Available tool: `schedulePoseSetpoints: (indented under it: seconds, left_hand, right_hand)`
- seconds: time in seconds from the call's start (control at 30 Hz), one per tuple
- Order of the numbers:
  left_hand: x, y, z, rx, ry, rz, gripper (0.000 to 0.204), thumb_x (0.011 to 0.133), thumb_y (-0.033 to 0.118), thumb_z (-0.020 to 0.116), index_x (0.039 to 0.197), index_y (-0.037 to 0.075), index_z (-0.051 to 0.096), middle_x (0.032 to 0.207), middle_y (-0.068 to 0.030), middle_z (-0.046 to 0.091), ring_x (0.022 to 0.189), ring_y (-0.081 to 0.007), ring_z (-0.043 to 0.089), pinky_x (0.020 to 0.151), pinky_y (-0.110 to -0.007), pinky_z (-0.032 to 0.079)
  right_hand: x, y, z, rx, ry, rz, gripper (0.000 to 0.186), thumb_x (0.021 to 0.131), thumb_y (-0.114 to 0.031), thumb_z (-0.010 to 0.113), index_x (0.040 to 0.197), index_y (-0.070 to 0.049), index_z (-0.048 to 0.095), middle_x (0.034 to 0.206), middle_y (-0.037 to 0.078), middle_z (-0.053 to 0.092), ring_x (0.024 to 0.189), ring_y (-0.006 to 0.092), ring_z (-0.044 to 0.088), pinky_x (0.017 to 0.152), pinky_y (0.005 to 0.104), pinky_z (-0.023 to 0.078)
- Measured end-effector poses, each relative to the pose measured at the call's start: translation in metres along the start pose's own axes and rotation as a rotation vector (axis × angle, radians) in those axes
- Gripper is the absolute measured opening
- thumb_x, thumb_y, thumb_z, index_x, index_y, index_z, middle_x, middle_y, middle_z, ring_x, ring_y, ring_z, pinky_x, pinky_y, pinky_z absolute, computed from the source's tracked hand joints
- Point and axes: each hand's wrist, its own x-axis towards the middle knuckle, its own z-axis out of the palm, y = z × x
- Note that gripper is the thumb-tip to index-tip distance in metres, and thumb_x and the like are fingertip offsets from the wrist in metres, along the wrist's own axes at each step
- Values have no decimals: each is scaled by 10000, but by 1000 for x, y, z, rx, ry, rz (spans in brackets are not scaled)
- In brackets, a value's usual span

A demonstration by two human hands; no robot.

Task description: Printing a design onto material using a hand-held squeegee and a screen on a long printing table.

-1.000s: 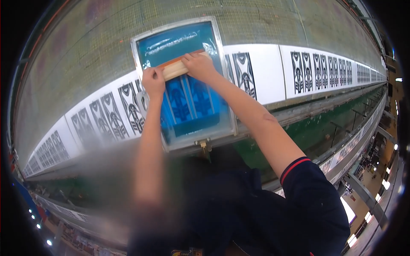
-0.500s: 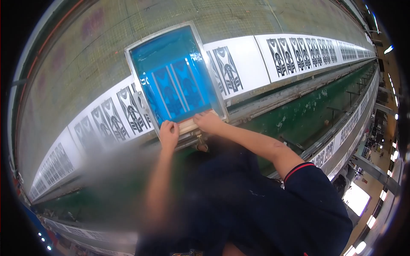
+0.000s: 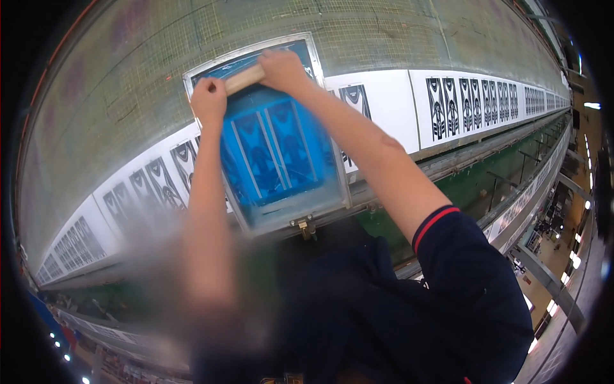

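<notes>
A blue printing screen point(image 3: 268, 153) in a metal frame lies on the long table, with two patterned panels and pale strips showing in its mesh. Near the screen's far end is a squeegee with a pale wooden handle point(image 3: 244, 79). My left hand point(image 3: 209, 100) is closed round the handle's left end, and my right hand point(image 3: 281, 69) grips its right end. The squeegee's lower edge is hidden. My left forearm is blurred toward the bottom of the view.
White sheets with black printed patterns point(image 3: 448, 105) run in a row along the table on both sides of the screen. A metal clamp point(image 3: 306, 226) sits at the frame's near edge. A metal rail point(image 3: 441, 161) borders the table, with a green surface point(image 3: 457, 192) below it.
Both my hands have carried the squeegee from the screen's near end to its far end. In the view, the screen and table sit slightly lower and further right.
</notes>
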Motion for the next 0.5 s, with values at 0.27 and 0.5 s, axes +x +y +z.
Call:
schedulePoseSetpoints:
  seconds: [0.27, 0.5]
  left_hand:
    - [-215, 3, -36, -101, -7, 127, 118, 891, 67, 615, 853, 69, 726, 856, -124, 664, 830, -346, 647, 744, -430, 507]
    - [-357, 5, -77, -48, -163, 66, 86, 856, 67, 628, 856, 85, 711, 882, -101, 648, 883, -348, 634, 781, -446, 507]
  right_hand:
    - [-212, -91, 2, 55, -7, 78, 442, 655, -245, 855, 1021, -84, 664, 1072, 74, 651, 1075, 288, 652, 902, 418, 538]
    - [-347, -161, -13, 125, -134, 132, 437, 619, -196, 845, 992, -87, 645, 1036, 79, 628, 1041, 286, 654, 896, 428, 530]
